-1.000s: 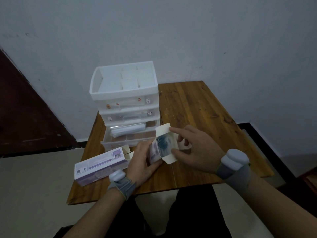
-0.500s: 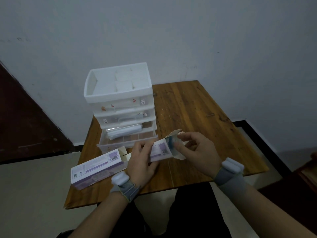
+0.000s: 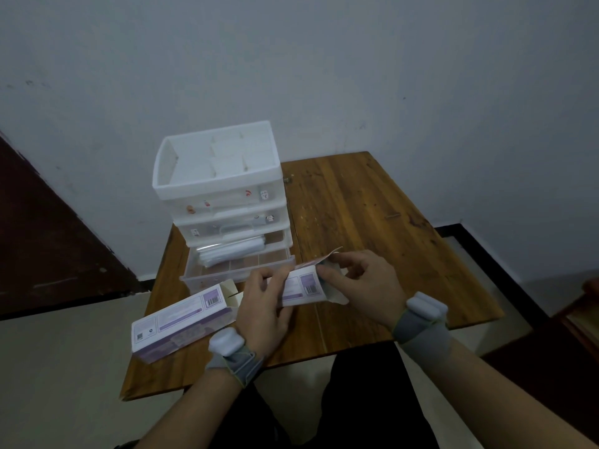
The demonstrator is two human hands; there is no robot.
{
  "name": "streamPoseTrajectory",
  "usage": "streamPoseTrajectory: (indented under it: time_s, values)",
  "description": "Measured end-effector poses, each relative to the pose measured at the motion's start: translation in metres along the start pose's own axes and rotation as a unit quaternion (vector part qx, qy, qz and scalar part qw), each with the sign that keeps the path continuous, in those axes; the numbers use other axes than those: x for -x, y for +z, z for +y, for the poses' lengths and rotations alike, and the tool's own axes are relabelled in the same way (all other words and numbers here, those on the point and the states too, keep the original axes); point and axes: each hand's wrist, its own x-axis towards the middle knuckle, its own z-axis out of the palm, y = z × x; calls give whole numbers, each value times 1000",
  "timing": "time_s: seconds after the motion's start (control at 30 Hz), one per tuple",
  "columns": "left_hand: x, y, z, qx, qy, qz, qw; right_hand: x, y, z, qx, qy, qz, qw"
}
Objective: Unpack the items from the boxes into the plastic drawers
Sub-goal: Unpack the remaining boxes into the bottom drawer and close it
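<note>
My left hand (image 3: 264, 306) grips the middle of a small white and purple box (image 3: 303, 286), held level above the table. At the box's open right end, the fingers of my right hand (image 3: 363, 283) pinch its flaps. Whatever is inside the box stays hidden. A second, longer purple and white box (image 3: 181, 322) lies on the table's front left with its end flap open. Behind them stands a white plastic drawer unit (image 3: 223, 202); its bottom drawer (image 3: 240, 270) is pulled out and holds clear plastic packets (image 3: 230, 252).
The wooden table (image 3: 372, 228) stands against a grey wall. The drawer unit's top tray has dividers. Both wrists carry grey straps with white sensors. A dark brown panel is at the left, and pale floor lies on both sides.
The held box has turned from end-on, showing its opening, to lying level. Both hands have sunk a little toward the table's front, and my right fingers have shifted onto the end flaps.
</note>
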Motion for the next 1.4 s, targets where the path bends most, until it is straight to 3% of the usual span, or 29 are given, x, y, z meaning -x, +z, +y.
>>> streamPoseTrajectory:
  time_s: [0.27, 0.63, 1.03, 1.13, 1.23, 1.4]
  values:
    - [-1, -2, -3, -12, 6, -7, 1000, -4, 0, 5, 69, -21, -35, 997]
    - [-3, -7, -4, -28, -1, -5, 1000, -10, 1, 11, 73, -64, -48, 994]
    - [-6, -8, -8, -61, -1, -12, 998, -16, 2, 10, 108, -46, -77, 990]
    - [-5, -9, -7, -56, -8, -9, 998, -18, -2, 8, 45, -36, -132, 990]
    - [-4, -9, -8, -57, -2, -4, 998, -18, -5, 6, -77, 33, -179, 980]
    - [-4, -8, -7, -62, -1, 19, 998, -14, 6, 5, -104, 57, -89, 989]
